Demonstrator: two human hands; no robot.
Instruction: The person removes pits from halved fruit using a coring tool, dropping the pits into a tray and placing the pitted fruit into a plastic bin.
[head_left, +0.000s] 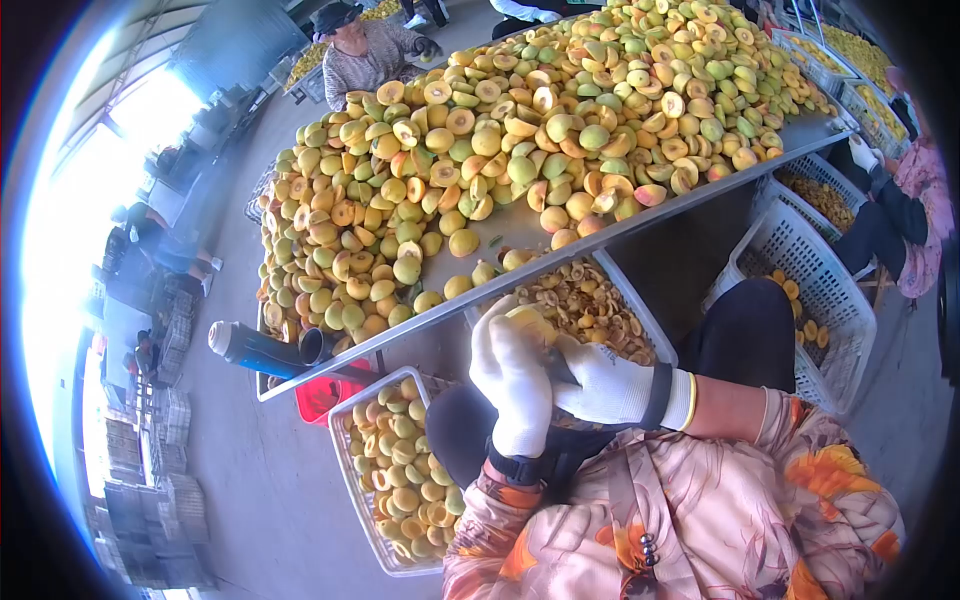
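My left hand (512, 385), in a white glove with a black wrist strap, is closed around a yellow peach piece (533, 324) above my lap. My right hand (605, 385), gloved the same way, presses in from the right against the fruit and the left hand. Its fingers are curled, and whatever they grip is hidden. Just beyond the hands, a crate (632, 300) under the table edge holds brownish pits and scraps. The metal table (520, 222) carries a large heap of halved peaches (430, 160).
A white crate (345, 480) of peach halves stands at my left, beside a red container (325, 395). A blue flask (250, 347) lies on the table corner. Another white crate (845, 320) with a few halves is at right. Co-workers (365, 55) sit around the table.
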